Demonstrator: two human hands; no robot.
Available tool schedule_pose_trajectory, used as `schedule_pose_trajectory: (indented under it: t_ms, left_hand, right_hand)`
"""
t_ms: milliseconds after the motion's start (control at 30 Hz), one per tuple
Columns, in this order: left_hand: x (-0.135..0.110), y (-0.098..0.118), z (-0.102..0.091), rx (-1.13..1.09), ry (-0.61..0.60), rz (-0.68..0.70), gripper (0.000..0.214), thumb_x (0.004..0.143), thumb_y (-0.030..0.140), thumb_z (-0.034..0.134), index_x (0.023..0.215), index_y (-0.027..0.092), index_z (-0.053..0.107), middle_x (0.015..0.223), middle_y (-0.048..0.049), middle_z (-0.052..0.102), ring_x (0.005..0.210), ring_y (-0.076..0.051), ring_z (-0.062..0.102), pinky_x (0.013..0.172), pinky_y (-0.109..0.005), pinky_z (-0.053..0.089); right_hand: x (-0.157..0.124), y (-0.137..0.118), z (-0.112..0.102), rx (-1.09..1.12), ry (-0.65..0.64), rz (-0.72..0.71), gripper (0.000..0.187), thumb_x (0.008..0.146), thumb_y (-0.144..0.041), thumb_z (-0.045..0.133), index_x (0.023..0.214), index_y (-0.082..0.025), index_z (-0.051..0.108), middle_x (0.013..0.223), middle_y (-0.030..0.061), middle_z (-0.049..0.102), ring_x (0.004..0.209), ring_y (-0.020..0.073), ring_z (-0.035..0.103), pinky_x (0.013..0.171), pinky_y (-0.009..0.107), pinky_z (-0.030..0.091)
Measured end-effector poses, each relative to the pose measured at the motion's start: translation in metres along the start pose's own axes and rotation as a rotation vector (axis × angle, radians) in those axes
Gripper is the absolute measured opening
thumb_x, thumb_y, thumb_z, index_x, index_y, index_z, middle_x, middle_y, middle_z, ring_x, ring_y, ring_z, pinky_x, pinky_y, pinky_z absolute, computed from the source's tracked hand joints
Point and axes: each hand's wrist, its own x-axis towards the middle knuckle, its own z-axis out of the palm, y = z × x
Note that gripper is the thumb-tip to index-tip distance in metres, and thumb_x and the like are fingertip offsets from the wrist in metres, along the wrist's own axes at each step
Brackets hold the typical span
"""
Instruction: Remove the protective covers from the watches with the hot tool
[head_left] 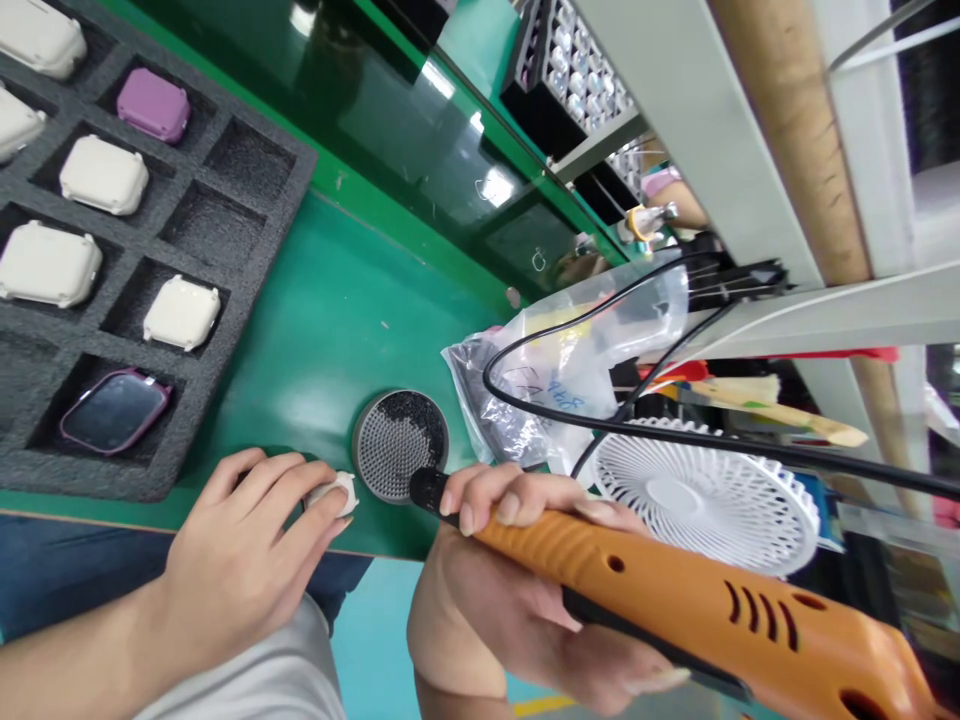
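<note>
My right hand [517, 560] wraps round an orange electric screwdriver [645, 580]. The tool's black nose [429, 490] reaches over the edge of a round dish [358, 460] with a perforated plate and small dark pieces, likely screws; its very tip is hard to make out. Left of that dish, my left hand [247, 530] pinches a small white watch case [337, 492] near the bench's front edge, partly hidden by the fingers. Beyond it lies a dark foam tray [247, 290] holding several white cases [182, 312], a purple case [154, 104] and a purple-rimmed piece with dark glass [116, 411].
A clear plastic bag [540, 390] lies right of the dish, with a black cable [495, 350] looped over it. A white round fan [705, 495] stands beside the screwdriver. Grey frame posts [720, 130] rise at the right. A black tray of shiny parts [577, 70] sits behind.
</note>
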Motion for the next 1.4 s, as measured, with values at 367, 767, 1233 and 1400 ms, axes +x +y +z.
schedule_pose_trajectory:
  t_ms: [367,767,1233,1400]
  left_hand:
    - [-0.003,-0.001,0.001,-0.057,-0.065,0.053,0.025,0.101,0.025,0.062,0.124,0.026,0.073,0.126,-0.0038,0.072,0.111,-0.027,0.062,0.098,-0.048,0.04]
    - [0.001,0.0,0.005,-0.089,-0.035,0.011,0.019,0.102,0.028,0.061,0.117,0.027,0.074,0.118,-0.0007,0.074,0.105,-0.024,0.062,0.096,-0.045,0.04]
    - [0.002,-0.001,0.004,-0.116,-0.022,0.006,0.019,0.102,0.025,0.06,0.115,0.023,0.074,0.114,-0.001,0.074,0.106,-0.024,0.062,0.096,-0.044,0.04]
    - [0.002,-0.001,0.005,-0.132,-0.007,0.0,0.018,0.103,0.024,0.059,0.112,0.022,0.074,0.113,-0.0019,0.074,0.106,-0.024,0.061,0.095,-0.045,0.04]
  right_hand:
    - [-0.002,-0.012,0.006,-0.068,-0.135,-0.226,0.042,0.091,-0.054,0.066,0.121,-0.027,0.058,0.086,-0.0062,0.053,0.054,0.0085,0.052,0.043,0.031,0.045]
    - [-0.01,0.009,-0.026,0.009,-0.458,-0.109,0.043,0.097,-0.051,0.057,0.135,-0.033,0.048,0.085,-0.004,0.056,0.061,0.0144,0.062,0.05,0.036,0.055]
    - [-0.013,-0.003,-0.01,-0.049,-0.436,0.078,0.034,0.105,-0.042,0.033,0.106,-0.029,0.065,0.072,-0.0025,0.054,0.06,0.0172,0.058,0.054,0.04,0.052]
    - [-0.011,-0.003,-0.007,-0.074,-0.484,0.138,0.042,0.105,-0.047,0.032,0.093,-0.027,0.067,0.065,-0.002,0.05,0.058,0.0183,0.056,0.054,0.041,0.052]
